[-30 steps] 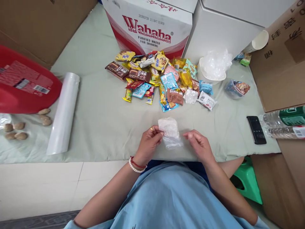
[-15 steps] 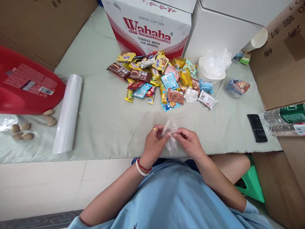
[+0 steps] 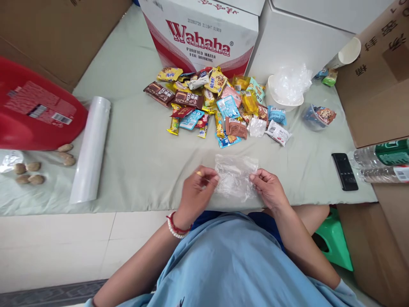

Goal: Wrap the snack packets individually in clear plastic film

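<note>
Stretched between my hands is a crinkled clear plastic bag [image 3: 237, 177], held above the near edge of the table. My left hand [image 3: 200, 187] pinches its left side between thumb and fingers. The right side is gripped the same way by my right hand [image 3: 270, 187]. Beyond the bag lies a heap of wrapped snacks [image 3: 226, 106] in brown, yellow, blue and pink packets. A white bowl [image 3: 286, 102] with crumpled clear plastic [image 3: 292, 83] in it stands to the right of the heap.
At left are a roll of clear plastic [image 3: 91, 149], a red container [image 3: 38, 106] and several brown walnut-like lumps [image 3: 33, 166]. A Wahaha carton [image 3: 204, 38] stands behind the snacks. To the right are a clear cup [image 3: 315, 119], a black phone [image 3: 345, 172] and bottles [image 3: 383, 153].
My hands have moved apart, left hand leftward and right hand rightward. The plastic bag, bunched up before, is now spread wide between them.
</note>
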`<state>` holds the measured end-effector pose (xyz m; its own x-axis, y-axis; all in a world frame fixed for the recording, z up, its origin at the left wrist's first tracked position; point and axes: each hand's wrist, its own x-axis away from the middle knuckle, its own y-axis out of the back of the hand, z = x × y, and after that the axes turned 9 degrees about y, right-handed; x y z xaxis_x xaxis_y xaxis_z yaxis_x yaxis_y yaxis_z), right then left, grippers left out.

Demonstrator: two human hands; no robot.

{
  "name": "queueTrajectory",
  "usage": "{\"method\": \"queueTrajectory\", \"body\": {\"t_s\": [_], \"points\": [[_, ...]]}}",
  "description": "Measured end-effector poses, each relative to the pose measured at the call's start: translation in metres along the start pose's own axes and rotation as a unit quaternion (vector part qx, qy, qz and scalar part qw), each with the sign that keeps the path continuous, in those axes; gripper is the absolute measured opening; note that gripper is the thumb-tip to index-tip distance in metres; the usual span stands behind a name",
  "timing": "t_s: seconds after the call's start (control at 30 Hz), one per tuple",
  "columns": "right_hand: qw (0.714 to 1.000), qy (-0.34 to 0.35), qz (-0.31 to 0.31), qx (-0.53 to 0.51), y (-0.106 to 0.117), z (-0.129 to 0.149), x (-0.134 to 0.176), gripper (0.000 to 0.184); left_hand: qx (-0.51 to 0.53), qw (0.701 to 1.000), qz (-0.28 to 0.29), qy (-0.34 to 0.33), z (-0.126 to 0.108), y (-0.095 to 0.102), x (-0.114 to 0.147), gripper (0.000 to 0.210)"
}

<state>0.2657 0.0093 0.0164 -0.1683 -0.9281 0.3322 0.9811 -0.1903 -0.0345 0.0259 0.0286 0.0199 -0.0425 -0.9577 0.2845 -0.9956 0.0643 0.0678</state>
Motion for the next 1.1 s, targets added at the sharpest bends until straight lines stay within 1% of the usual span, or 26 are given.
{"method": "queueTrajectory", "body": {"t_s": [0.03,0.07,0.1,0.13,0.2,0.3,0.33,0.4,0.5,0.57,0.6,0.63,0.7,0.77,0.83,0.87,0.93,1.0,1.07,1.1], "points": [[1.000,0.014,0.006,0.012,-0.002,0.000,0.000,0.048,0.003,0.998,0.054,0.011,-0.003,-0.008,0.002,0.029],[0.999,0.032,0.014,0.028,-0.005,0.000,0.001,0.047,0.002,0.995,0.092,0.026,-0.005,-0.016,0.002,0.034],[0.997,0.053,0.021,0.048,-0.007,0.000,0.002,0.045,-0.003,0.993,0.111,0.039,-0.007,-0.025,0.001,0.039],[0.994,0.075,0.028,0.072,-0.010,0.001,0.003,0.043,-0.012,0.992,0.115,0.049,-0.008,-0.033,0.000,0.042],[0.984,0.116,0.043,0.129,-0.013,0.003,0.007,0.039,-0.032,0.992,0.106,0.058,-0.009,-0.047,-0.004,0.042],[0.964,0.163,0.068,0.197,-0.014,0.008,0.013,0.036,-0.031,0.994,0.088,0.066,-0.008,-0.060,-0.009,0.032],[0.961,0.169,0.079,0.202,-0.014,0.010,0.014,0.035,-0.023,0.994,0.084,0.067,-0.008,-0.062,-0.010,0.029],[0.965,0.164,0.095,0.183,-0.012,0.011,0.014,0.038,-0.008,0.994,0.085,0.062,-0.007,-0.064,-0.010,0.027],[0.976,0.149,0.084,0.136,-0.010,0.011,0.007,0.043,0.011,0.991,0.118,0.055,-0.008,-0.061,-0.008,0.031],[0.982,0.145,0.051,0.112,-0.007,0.010,0.000,0.043,0.032,0.989,0.134,0.061,-0.010,-0.049,-0.008,0.033],[0.984,0.141,0.033,0.100,-0.005,0.009,-0.003,0.043,0.043,0.987,0.137,0.072,-0.010,-0.039,-0.010,0.034],[0.987,0.134,0.018,0.087,-0.001,0.009,-0.007,0.043,0.052,0.986,0.136,0.086,-0.011,-0.026,-0.012,0.035],[0.991,0.112,0.003,0.068,0.009,0.009,-0.013,0.044,0.049,0.982,0.131,0.128,-0.010,0.007,-0.020,0.040],[0.994,0.084,0.004,0.068,0.021,0.009,-0.018,0.046,-0.008,0.980,0.127,0.155,-0.008,0.042,-0.029,0.043],[0.995,0.056,0.015,0.087,0.033,0.008,-0.022,0.048,-0.112,0.973,0.126,0.160,-0.007,0.071,-0.039,0.043],[0.994,0.047,0.022,0.101,0.038,0.008,-0.024,0.049,-0.174,0.966,0.117,0.149,-0.006,0.082,-0.044,0.040],[0.988,0.043,0.037,0.142,0.044,0.008,-0.029,0.049,-0.305,0.945,0.076,0.096,-0.005,0.094,-0.053,0.031],[0.979,0.061,0.047,0.190,0.049,0.009,-0.035,0.046,-0.413,0.910,0.023,0.025,-0.005,0.096,-0.061,0.023],[0.966,0.089,0.047,0.239,0.051,0.012,-0.039,0.041,-0.465,0.885,-0.020,-0.026,-0.004,0.093,-0.068,0.019],[0.957,0.108,0.035,0.268,0.052,0.015,-0.040,0.037,-0.469,0.881,-0.043,-0.043,-0.003,0.090,-0.069,0.017]]}}
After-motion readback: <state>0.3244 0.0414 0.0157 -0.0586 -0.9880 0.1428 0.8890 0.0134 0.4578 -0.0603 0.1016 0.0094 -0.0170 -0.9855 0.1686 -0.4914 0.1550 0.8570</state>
